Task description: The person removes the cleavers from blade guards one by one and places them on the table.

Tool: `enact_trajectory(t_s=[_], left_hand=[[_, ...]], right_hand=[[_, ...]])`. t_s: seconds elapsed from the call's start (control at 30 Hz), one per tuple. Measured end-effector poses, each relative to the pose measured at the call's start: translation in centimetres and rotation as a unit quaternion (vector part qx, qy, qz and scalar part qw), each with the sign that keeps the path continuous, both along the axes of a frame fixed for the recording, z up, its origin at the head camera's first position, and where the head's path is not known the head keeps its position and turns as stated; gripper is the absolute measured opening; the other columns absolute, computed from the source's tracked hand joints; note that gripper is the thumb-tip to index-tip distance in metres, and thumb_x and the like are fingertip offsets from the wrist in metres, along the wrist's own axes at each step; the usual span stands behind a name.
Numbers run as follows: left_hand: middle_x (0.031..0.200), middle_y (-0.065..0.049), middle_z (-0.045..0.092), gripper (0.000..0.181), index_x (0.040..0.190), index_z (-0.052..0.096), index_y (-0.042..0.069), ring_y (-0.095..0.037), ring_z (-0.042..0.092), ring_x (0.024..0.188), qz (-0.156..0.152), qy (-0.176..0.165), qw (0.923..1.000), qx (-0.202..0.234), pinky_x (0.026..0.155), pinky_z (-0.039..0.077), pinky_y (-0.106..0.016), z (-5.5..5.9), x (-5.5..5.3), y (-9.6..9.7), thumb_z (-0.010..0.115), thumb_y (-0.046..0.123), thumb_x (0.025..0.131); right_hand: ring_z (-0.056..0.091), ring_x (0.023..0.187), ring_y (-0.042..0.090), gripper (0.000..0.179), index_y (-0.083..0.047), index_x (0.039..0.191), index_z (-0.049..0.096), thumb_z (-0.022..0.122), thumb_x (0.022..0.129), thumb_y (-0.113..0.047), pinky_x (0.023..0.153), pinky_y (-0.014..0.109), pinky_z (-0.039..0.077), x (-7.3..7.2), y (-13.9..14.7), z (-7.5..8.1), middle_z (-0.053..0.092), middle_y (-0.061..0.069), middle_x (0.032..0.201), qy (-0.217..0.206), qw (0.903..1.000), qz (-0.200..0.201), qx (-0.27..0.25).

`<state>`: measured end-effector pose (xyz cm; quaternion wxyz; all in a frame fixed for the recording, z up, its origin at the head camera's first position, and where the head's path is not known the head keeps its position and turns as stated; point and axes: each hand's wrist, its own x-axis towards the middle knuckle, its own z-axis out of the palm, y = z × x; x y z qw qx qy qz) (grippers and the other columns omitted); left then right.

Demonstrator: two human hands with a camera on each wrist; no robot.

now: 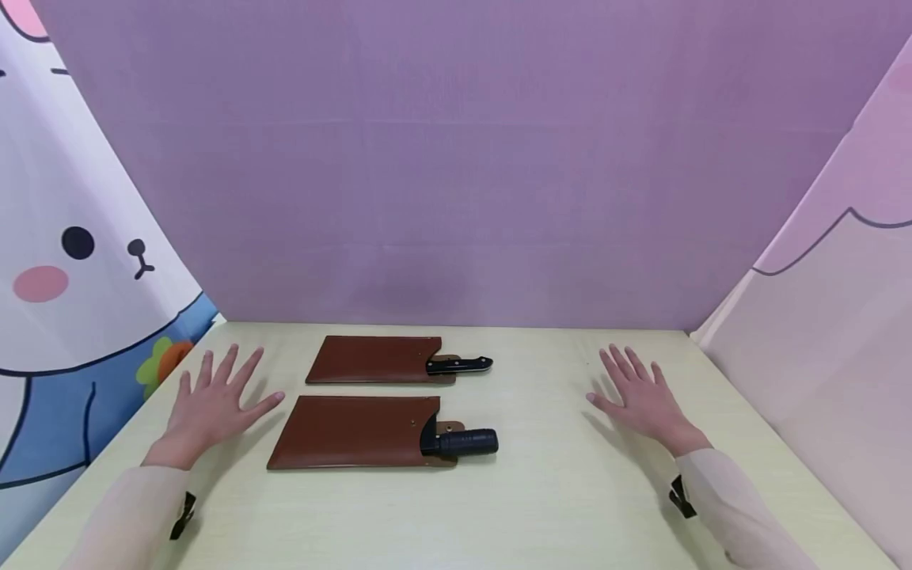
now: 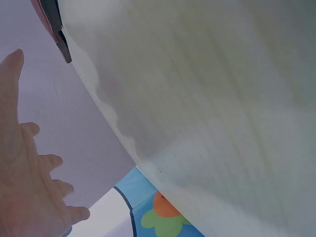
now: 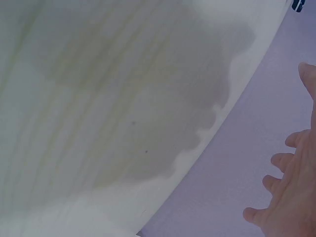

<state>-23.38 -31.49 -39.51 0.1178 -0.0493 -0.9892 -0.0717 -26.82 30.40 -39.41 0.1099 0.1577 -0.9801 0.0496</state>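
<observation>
Two brown leather sheaths lie flat on the table, one behind the other. From the right end of the far sheath [image 1: 378, 360] sticks the black riveted handle of a knife [image 1: 466, 365]. The near sheath [image 1: 349, 431] has a thicker black ribbed handle [image 1: 466, 442] jutting out; its blade is hidden. My left hand [image 1: 207, 412], fingers spread, hovers left of the sheaths and touches neither. Well to the right of the handles, my right hand [image 1: 644, 400] is likewise spread and holds nothing. The wrist views show the left hand [image 2: 29, 173] and right hand [image 3: 291, 187] raised above the table.
The pale wood-grain table [image 1: 541, 507] meets a purple cloth backdrop [image 1: 484, 174] at its far edge. Cartoon-print curtains stand at the left [image 1: 78, 332] and right [image 1: 841, 340]. A dark wrist strap piece [image 1: 682, 497] shows under the right sleeve.
</observation>
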Motion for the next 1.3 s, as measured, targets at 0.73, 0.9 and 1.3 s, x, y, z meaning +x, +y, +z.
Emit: enact_trajectory(t_s=[0.73, 0.9, 1.3], left_hand=[[0.141, -0.026, 0.03, 0.083, 0.144, 0.026, 0.021, -0.055, 0.027, 0.123, -0.047, 0.027, 0.9972, -0.052, 0.094, 0.019, -0.071, -0.2, -0.2, 1.4, 0.053, 0.065, 0.078], [0.141, -0.025, 0.032, 0.083, 0.143, 0.028, 0.021, -0.052, 0.03, 0.123, -0.061, 0.029, 0.996, -0.058, 0.094, 0.021, -0.07, -0.3, -0.2, 1.7, 0.053, 0.066, 0.078], [0.136, -0.021, 0.042, 0.082, 0.139, 0.037, 0.017, -0.047, 0.035, 0.123, -0.091, 0.032, 0.9923, -0.078, 0.095, 0.029, -0.065, -0.4, -0.3, 2.7, 0.056, 0.065, 0.076]], right_hand=[[0.033, 0.131, 0.037, 0.072, -0.005, 0.14, 0.035, 0.055, 0.085, -0.048, 0.102, 0.059, 0.023, -0.3, -2.0, -0.6, 0.039, 0.016, 0.142, 0.063, 0.9941, 0.076, 0.045], [0.037, 0.128, 0.036, 0.07, -0.005, 0.138, 0.039, 0.057, 0.084, -0.046, 0.101, 0.059, 0.026, -0.2, -2.5, -0.6, 0.043, 0.015, 0.139, 0.074, 0.9914, 0.096, 0.05], [0.045, 0.122, 0.033, 0.066, -0.006, 0.134, 0.045, 0.061, 0.082, -0.043, 0.098, 0.055, 0.033, 0.0, -3.9, -0.6, 0.05, 0.011, 0.132, 0.087, 0.9834, 0.147, 0.062]])
